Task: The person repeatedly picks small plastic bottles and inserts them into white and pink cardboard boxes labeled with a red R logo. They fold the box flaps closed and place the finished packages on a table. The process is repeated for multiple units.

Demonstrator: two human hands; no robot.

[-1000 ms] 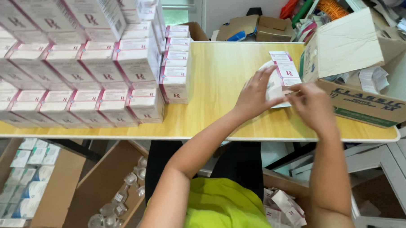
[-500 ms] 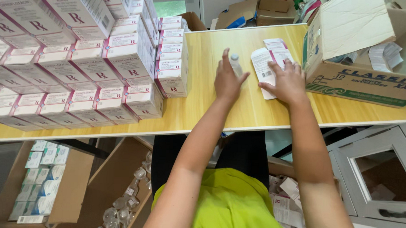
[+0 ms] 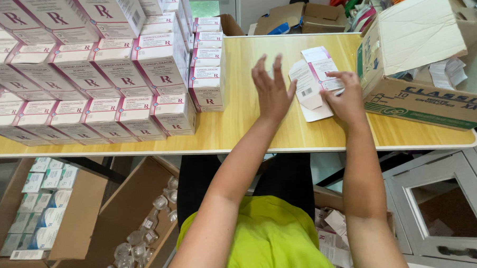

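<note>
Flat carton: a white and pink unfolded medicine carton (image 3: pixel 313 81) lies on the yellow table (image 3: pixel 260 129), at about 1 o'clock from the table's middle, one end lifted a little off the top.
Right hand: the right hand (image 3: pixel 346 98) holds the carton's right edge, fingers curled over it and thumb beneath; it grips nothing else.
Left hand: the left hand (image 3: pixel 272 87) hovers just left of the carton at 12 o'clock from the person's body, fingers spread wide and pointing up, palm toward the carton, empty. Whether it touches the carton cannot be told.
Brown box: an open cardboard box (image 3: pixel 426 66) stands at 3 o'clock from the carton, just beside the right hand, with folded paper leaflets (image 3: pixel 446 70) inside.
Stacked packs: many white and pink medicine boxes (image 3: pixel 108 71) are piled in rows at 9 o'clock, well apart from the hands.
Below the table: at 7 o'clock a floor box holds small glass vials (image 3: pixel 145 226); farther left another holds pale blue packs (image 3: pixel 38 206).
Person: yellow-green shirt (image 3: pixel 266 240) at 6 o'clock.
</note>
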